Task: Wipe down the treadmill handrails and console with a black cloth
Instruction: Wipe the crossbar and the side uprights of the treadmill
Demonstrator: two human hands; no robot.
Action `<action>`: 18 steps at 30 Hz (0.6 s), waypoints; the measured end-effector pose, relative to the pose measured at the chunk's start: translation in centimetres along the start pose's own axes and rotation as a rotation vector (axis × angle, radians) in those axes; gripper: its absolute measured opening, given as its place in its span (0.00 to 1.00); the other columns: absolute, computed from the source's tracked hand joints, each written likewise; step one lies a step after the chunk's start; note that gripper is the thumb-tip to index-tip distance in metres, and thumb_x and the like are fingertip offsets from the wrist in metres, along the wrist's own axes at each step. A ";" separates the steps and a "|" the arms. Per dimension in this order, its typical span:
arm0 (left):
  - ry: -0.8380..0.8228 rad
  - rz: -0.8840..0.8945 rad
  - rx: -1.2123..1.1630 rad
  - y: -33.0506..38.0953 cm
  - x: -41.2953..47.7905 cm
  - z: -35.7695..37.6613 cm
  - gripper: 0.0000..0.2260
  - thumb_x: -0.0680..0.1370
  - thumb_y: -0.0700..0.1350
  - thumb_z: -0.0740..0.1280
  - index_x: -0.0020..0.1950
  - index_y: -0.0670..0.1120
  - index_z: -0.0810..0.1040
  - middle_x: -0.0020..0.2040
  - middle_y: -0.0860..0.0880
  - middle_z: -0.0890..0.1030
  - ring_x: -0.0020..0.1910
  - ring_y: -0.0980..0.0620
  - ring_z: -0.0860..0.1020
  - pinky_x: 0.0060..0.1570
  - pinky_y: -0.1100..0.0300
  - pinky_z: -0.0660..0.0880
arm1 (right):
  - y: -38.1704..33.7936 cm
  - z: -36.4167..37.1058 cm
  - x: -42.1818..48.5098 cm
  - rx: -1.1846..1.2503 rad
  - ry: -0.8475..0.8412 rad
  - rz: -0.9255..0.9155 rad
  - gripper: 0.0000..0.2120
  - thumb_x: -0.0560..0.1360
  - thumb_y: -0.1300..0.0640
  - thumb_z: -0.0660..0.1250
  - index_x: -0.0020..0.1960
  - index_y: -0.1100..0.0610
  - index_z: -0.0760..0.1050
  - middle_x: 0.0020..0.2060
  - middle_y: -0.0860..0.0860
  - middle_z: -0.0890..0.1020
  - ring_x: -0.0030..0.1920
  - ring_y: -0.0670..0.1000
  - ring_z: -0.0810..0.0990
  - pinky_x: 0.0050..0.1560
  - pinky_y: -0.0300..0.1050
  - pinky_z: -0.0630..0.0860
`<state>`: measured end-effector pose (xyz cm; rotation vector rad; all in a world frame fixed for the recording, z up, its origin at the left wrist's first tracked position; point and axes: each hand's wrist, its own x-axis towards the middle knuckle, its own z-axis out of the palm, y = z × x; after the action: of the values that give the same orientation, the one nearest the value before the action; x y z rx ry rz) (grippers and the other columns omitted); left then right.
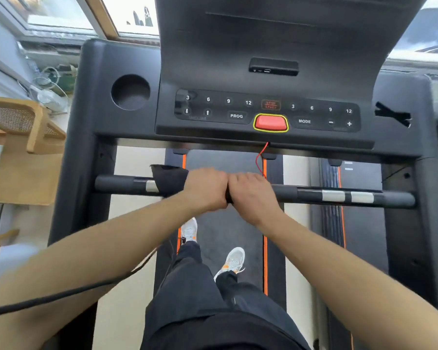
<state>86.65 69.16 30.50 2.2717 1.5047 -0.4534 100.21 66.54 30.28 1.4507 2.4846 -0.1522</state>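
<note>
A black horizontal handrail with silver sensor bands crosses the treadmill in front of me. Both hands sit side by side at its middle. My left hand grips the black cloth, which is wrapped over the bar and sticks out to the left of my fist. My right hand curls over the bar right next to it, touching the left hand. Above the bar lies the black console with numbered keys and a red stop button.
A round cup holder sits at the console's left. A red safety cord hangs from under the stop button toward the bar. My feet stand on the belt. A wooden chair stands at the left, and a black cable crosses under my left arm.
</note>
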 end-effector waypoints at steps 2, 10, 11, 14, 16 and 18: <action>0.272 0.017 0.173 0.9 -1.2 2.2 0.10 0.67 0.47 0.73 0.40 0.50 0.73 0.33 0.51 0.80 0.31 0.48 0.80 0.29 0.60 0.62 | -0.5 2.0 -1.6 -0.103 0.237 0.039 0.09 0.69 0.66 0.69 0.49 0.59 0.76 0.39 0.56 0.80 0.40 0.59 0.80 0.48 0.53 0.76; -0.798 0.007 -0.395 -1.0 4.1 -3.9 0.16 0.69 0.49 0.78 0.53 0.50 0.78 0.51 0.47 0.81 0.49 0.46 0.80 0.52 0.53 0.78 | 3.2 -4.3 5.2 0.322 -0.833 -0.005 0.16 0.67 0.54 0.76 0.53 0.53 0.80 0.44 0.50 0.83 0.43 0.53 0.82 0.46 0.49 0.82; -0.883 -0.023 -0.470 -1.3 4.4 -4.1 0.17 0.70 0.48 0.78 0.55 0.50 0.78 0.54 0.45 0.82 0.51 0.45 0.81 0.55 0.50 0.79 | 3.4 -4.5 5.8 0.351 -0.898 0.005 0.17 0.67 0.55 0.77 0.55 0.54 0.80 0.45 0.50 0.82 0.45 0.53 0.81 0.47 0.48 0.81; -0.815 -0.034 -0.457 -1.1 4.0 -3.5 0.17 0.70 0.49 0.78 0.55 0.50 0.77 0.52 0.46 0.81 0.50 0.45 0.81 0.56 0.50 0.79 | 3.2 -4.7 5.3 0.414 -0.883 0.023 0.17 0.69 0.56 0.75 0.56 0.54 0.79 0.45 0.50 0.81 0.46 0.53 0.81 0.47 0.48 0.81; -0.564 -0.002 -0.309 -0.4 2.9 -2.9 0.15 0.69 0.52 0.77 0.51 0.51 0.77 0.46 0.51 0.80 0.46 0.47 0.79 0.46 0.55 0.76 | 2.6 -4.1 3.6 0.349 -0.692 0.040 0.12 0.70 0.54 0.74 0.52 0.54 0.78 0.43 0.50 0.82 0.42 0.53 0.81 0.41 0.49 0.79; -0.251 -0.030 -0.136 0.4 1.2 -1.7 0.13 0.68 0.55 0.74 0.48 0.52 0.78 0.43 0.51 0.81 0.43 0.46 0.81 0.38 0.58 0.71 | 1.3 -1.6 1.5 0.169 -0.285 0.098 0.09 0.71 0.54 0.72 0.50 0.53 0.77 0.43 0.50 0.82 0.43 0.56 0.82 0.40 0.47 0.75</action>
<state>87.53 70.81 31.46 2.0071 1.3996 -0.6015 100.38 68.75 31.46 1.4937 2.2110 -0.5220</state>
